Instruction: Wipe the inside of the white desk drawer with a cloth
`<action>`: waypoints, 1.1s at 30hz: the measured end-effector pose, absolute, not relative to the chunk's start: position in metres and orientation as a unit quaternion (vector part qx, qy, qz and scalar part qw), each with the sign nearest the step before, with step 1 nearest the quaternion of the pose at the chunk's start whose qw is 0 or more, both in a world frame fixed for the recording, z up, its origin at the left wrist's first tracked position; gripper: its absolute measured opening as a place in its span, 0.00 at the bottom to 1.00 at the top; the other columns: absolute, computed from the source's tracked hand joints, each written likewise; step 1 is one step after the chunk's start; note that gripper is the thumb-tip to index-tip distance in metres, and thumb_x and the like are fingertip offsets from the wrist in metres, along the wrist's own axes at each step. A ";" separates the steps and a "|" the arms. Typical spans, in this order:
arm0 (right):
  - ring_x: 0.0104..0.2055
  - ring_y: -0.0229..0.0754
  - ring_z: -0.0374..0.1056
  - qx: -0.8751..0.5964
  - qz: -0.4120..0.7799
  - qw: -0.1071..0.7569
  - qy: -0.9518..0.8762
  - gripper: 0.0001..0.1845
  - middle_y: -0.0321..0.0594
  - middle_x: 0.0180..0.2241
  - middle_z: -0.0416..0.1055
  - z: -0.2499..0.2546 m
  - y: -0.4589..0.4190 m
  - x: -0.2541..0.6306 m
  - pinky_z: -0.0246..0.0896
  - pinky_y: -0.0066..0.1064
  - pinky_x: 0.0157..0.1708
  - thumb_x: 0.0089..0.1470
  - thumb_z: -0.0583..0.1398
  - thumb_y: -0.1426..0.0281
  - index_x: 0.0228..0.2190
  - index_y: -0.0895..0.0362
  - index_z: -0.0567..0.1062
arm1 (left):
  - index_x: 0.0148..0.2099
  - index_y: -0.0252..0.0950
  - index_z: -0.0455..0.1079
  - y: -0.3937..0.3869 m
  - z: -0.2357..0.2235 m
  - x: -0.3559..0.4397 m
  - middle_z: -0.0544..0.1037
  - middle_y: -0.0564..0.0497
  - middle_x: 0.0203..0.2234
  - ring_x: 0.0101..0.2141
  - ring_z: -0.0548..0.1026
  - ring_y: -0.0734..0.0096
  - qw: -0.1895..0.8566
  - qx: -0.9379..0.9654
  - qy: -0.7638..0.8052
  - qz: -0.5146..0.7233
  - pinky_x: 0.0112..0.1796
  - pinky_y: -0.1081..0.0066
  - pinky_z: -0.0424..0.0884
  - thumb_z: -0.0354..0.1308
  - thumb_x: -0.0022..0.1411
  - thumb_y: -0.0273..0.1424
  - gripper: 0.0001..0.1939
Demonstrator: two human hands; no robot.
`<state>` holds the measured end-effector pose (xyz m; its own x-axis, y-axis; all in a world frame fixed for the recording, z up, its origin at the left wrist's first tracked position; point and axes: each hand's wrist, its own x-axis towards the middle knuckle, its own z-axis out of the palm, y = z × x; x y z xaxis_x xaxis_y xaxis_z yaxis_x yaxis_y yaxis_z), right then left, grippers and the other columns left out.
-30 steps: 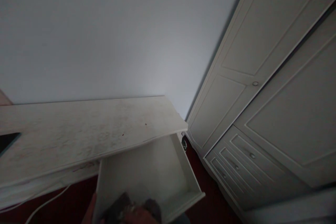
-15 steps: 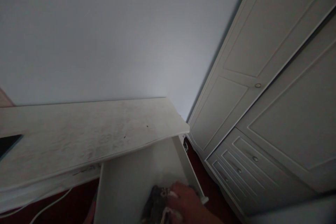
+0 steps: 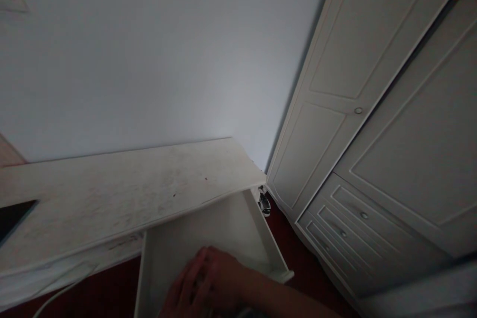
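Observation:
My right hand (image 3: pixel 210 278) reaches in from the lower right across the open drawer (image 3: pixel 233 226). Its fingers curl down and to the left, above the drawer's front part. Small dark patches show between the fingers, and a bit of dark patterned cloth (image 3: pixel 249 313) peeks out below the wrist. Most of the cloth is hidden by the hand and forearm. The pale drawer is pulled out from under a worn white desk top (image 3: pixel 149 184). I cannot make out my left hand.
A white wardrobe (image 3: pixel 328 124) with several small drawers (image 3: pixel 343 233) stands at the right. A black-and-white object (image 3: pixel 264 203) lies on the dark red floor (image 3: pixel 286 233) beside the drawer. A dark flat item (image 3: pixel 15 213) rests on the desk's left end. A white cable (image 3: pixel 59 293) hangs below.
My right hand has moved left across the drawer, and the dark patterned cloth is now mostly covered. A skin-toned patch at the drawer's lower left is gone. The view has shifted slightly.

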<state>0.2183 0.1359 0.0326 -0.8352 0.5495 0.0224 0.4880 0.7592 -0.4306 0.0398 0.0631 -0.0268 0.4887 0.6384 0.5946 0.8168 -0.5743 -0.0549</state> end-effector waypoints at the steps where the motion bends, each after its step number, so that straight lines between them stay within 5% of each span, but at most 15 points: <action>1: 0.50 0.48 0.70 -0.321 0.188 0.087 -0.924 0.18 0.41 0.50 0.76 0.035 0.138 0.223 0.65 0.37 0.54 0.64 0.60 0.58 0.52 0.52 0.75 | 0.77 0.48 0.49 0.070 -0.030 0.038 0.69 0.43 0.67 0.63 0.71 0.55 0.162 -0.862 -0.416 -0.240 0.56 0.62 0.76 0.61 0.66 0.47 0.43; 4: 0.59 0.55 0.65 -0.440 0.152 0.142 -0.874 0.25 0.47 0.60 0.69 0.043 0.142 0.260 0.61 0.47 0.60 0.62 0.61 0.59 0.59 0.50 0.72 | 0.76 0.58 0.47 0.092 -0.028 0.043 0.65 0.46 0.70 0.63 0.71 0.50 0.060 -0.899 -0.422 -0.102 0.54 0.60 0.78 0.71 0.57 0.44 0.52; 7: 0.64 0.54 0.61 -0.510 0.126 0.171 -0.833 0.27 0.48 0.63 0.66 0.045 0.137 0.313 0.56 0.50 0.65 0.58 0.58 0.73 0.59 0.52 0.73 | 0.75 0.63 0.44 0.113 -0.006 0.066 0.53 0.45 0.74 0.69 0.59 0.34 -0.091 -0.882 -0.456 0.076 0.56 0.42 0.74 0.74 0.52 0.34 0.58; 9: 0.65 0.55 0.61 -0.548 0.108 0.193 -0.807 0.29 0.47 0.63 0.67 0.040 0.129 0.344 0.55 0.51 0.65 0.56 0.57 0.76 0.58 0.52 0.74 | 0.76 0.61 0.41 0.124 0.008 0.086 0.47 0.46 0.75 0.72 0.51 0.33 -0.131 -0.885 -0.431 0.117 0.61 0.32 0.64 0.68 0.59 0.29 0.54; 12: 0.65 0.55 0.62 -0.576 0.107 0.251 -0.770 0.27 0.47 0.64 0.67 0.022 0.116 0.372 0.59 0.51 0.64 0.61 0.57 0.72 0.61 0.49 0.73 | 0.77 0.60 0.36 0.136 0.010 0.117 0.46 0.48 0.76 0.73 0.48 0.41 -0.151 -0.928 -0.329 0.084 0.65 0.32 0.57 0.55 0.69 0.25 0.45; 18: 0.66 0.50 0.63 -0.577 0.126 0.335 -0.735 0.28 0.44 0.66 0.65 -0.013 0.109 0.382 0.64 0.43 0.64 0.67 0.53 0.70 0.66 0.46 0.68 | 0.72 0.77 0.41 0.146 -0.017 0.154 0.51 0.51 0.75 0.69 0.61 0.34 -0.176 -0.950 -0.250 0.055 0.55 0.32 0.71 0.46 0.76 0.39 0.32; 24: 0.66 0.50 0.65 -0.567 0.121 0.324 -0.748 0.26 0.47 0.65 0.66 -0.028 0.113 0.390 0.66 0.43 0.63 0.69 0.52 0.68 0.66 0.47 0.67 | 0.74 0.62 0.51 0.171 -0.010 0.152 0.61 0.46 0.72 0.67 0.62 0.34 -0.183 -0.894 -0.401 0.083 0.59 0.37 0.69 0.66 0.60 0.28 0.46; 30: 0.66 0.52 0.65 -0.567 0.133 0.290 -0.760 0.29 0.47 0.67 0.63 -0.027 0.111 0.389 0.67 0.42 0.63 0.69 0.55 0.65 0.68 0.46 0.63 | 0.73 0.46 0.57 0.220 0.012 0.181 0.66 0.44 0.68 0.63 0.67 0.47 -0.082 -0.809 -0.579 -0.056 0.58 0.53 0.72 0.55 0.61 0.22 0.39; 33: 0.66 0.51 0.66 -0.577 0.105 0.289 -0.757 0.30 0.47 0.66 0.65 -0.027 0.111 0.385 0.66 0.41 0.63 0.69 0.55 0.65 0.69 0.46 0.60 | 0.72 0.43 0.58 0.239 0.021 0.196 0.65 0.45 0.68 0.64 0.64 0.47 -0.091 -0.803 -0.581 -0.097 0.62 0.52 0.65 0.56 0.57 0.20 0.41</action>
<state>0.3852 0.1111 -0.0266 -0.1677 0.9338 0.3161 0.8125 0.3125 -0.4920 0.1959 0.2393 0.0205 0.3070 0.9504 0.0491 0.9151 -0.3090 0.2589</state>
